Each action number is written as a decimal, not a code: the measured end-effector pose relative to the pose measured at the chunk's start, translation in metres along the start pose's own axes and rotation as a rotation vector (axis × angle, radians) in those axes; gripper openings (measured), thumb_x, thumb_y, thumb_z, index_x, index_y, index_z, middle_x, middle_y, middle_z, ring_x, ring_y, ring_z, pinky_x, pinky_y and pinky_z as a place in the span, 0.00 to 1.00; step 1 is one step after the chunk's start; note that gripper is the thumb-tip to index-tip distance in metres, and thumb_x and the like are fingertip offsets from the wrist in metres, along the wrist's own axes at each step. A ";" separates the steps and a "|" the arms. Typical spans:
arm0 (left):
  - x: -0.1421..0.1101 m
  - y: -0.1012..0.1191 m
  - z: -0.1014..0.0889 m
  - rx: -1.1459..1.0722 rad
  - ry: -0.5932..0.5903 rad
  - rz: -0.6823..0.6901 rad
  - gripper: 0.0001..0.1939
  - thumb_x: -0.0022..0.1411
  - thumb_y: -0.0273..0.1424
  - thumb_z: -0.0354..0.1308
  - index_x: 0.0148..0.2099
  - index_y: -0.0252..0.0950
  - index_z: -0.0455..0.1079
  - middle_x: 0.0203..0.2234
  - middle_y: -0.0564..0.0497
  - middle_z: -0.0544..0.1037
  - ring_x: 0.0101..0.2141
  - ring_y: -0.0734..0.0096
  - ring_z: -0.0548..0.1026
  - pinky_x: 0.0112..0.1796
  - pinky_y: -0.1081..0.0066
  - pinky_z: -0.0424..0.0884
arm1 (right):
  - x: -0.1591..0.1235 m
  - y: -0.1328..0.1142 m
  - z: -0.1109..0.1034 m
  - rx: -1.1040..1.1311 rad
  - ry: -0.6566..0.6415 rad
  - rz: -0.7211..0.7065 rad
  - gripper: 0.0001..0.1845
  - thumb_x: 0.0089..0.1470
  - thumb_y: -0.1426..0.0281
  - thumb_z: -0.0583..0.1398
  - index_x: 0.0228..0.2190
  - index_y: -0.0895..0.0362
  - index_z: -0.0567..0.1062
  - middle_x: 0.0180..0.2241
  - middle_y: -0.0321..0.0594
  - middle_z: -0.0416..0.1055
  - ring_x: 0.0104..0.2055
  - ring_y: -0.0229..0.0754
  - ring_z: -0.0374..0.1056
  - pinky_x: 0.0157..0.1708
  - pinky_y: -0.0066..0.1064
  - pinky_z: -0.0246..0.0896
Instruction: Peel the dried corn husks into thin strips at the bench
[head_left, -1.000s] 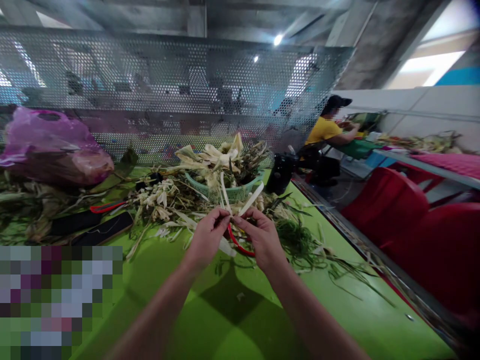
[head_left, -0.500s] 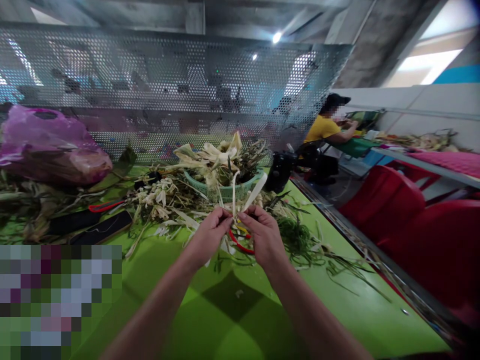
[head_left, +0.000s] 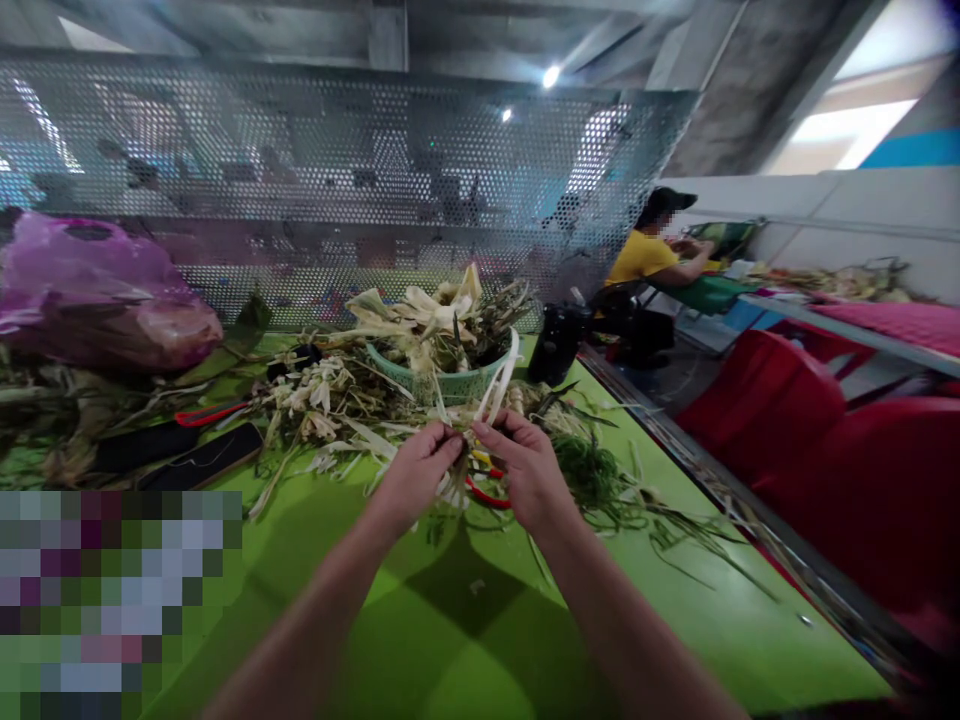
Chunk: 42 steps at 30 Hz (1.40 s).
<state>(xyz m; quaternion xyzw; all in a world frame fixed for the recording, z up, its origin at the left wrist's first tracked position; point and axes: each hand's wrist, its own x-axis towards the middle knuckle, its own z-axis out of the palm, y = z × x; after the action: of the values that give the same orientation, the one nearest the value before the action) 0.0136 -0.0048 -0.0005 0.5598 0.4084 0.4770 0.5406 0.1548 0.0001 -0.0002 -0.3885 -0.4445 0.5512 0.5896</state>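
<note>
2 bare hands are working close together above the green tabletop point(head_left: 465, 665), the left hand point(head_left: 420, 465) pinching the lower ends of pale husk strips point(head_left: 501, 378) between thumb and forefinger, and the right hand point(head_left: 529, 470) pinching the same strips just beside it. The strips are rising from between the fingertips, the longest bending over at its top; whether they are being joined or separated, I cannot tell. Such thin material seems to be calling for a light, steady pinch with both thumbs close. Beyond the hands, a green mesh basket point(head_left: 420, 385) is holding heaped dried husks point(head_left: 442, 312) and darker stalks, some spilling over its rim. Farther off to the left, a purple plastic bag point(head_left: 105, 290) is bulging with contents too blurred to name. Under the right hand, a red loop handle point(head_left: 489, 497) is showing, and just right of that hand a tangle of green strands point(head_left: 589, 468) is lying.
</note>
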 end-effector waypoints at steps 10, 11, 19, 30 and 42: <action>-0.002 -0.005 0.007 0.031 -0.080 0.027 0.09 0.58 0.35 0.54 0.29 0.35 0.67 0.22 0.52 0.72 0.27 0.71 0.69 0.32 0.71 0.64 | -0.007 -0.001 0.010 0.175 0.064 0.046 0.13 0.41 0.64 0.68 0.25 0.55 0.70 0.19 0.30 0.66 0.17 0.34 0.60 0.17 0.28 0.60; -0.002 -0.005 0.007 0.043 -0.054 0.041 0.09 0.58 0.35 0.54 0.30 0.35 0.68 0.23 0.52 0.72 0.28 0.70 0.69 0.33 0.71 0.64 | -0.006 -0.001 0.010 0.182 0.073 0.045 0.13 0.40 0.65 0.68 0.25 0.55 0.71 0.20 0.30 0.67 0.18 0.34 0.61 0.19 0.29 0.62; -0.001 -0.004 0.007 -0.092 0.062 -0.028 0.10 0.56 0.38 0.57 0.33 0.34 0.68 0.23 0.55 0.69 0.23 0.78 0.61 0.26 0.76 0.58 | 0.000 0.006 0.005 0.053 0.116 -0.026 0.12 0.39 0.64 0.69 0.25 0.56 0.75 0.24 0.34 0.71 0.25 0.36 0.65 0.28 0.29 0.62; -0.002 -0.001 0.008 -0.317 -0.005 -0.175 0.16 0.48 0.38 0.65 0.34 0.32 0.68 0.23 0.55 0.70 0.22 0.81 0.63 0.24 0.78 0.59 | 0.002 0.006 0.002 -0.088 0.118 -0.052 0.15 0.39 0.61 0.69 0.22 0.58 0.73 0.22 0.34 0.68 0.24 0.35 0.62 0.26 0.27 0.58; -0.003 -0.001 0.005 -0.320 -0.080 -0.151 0.14 0.50 0.37 0.64 0.32 0.32 0.67 0.21 0.56 0.69 0.21 0.80 0.63 0.25 0.77 0.59 | 0.002 0.005 -0.002 -0.055 0.150 -0.043 0.15 0.40 0.60 0.69 0.22 0.57 0.72 0.20 0.32 0.67 0.21 0.33 0.61 0.22 0.27 0.59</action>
<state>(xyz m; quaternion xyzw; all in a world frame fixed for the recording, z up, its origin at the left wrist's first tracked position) 0.0176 -0.0088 -0.0012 0.4527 0.3463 0.4712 0.6731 0.1552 0.0028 -0.0051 -0.4349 -0.4225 0.4954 0.6221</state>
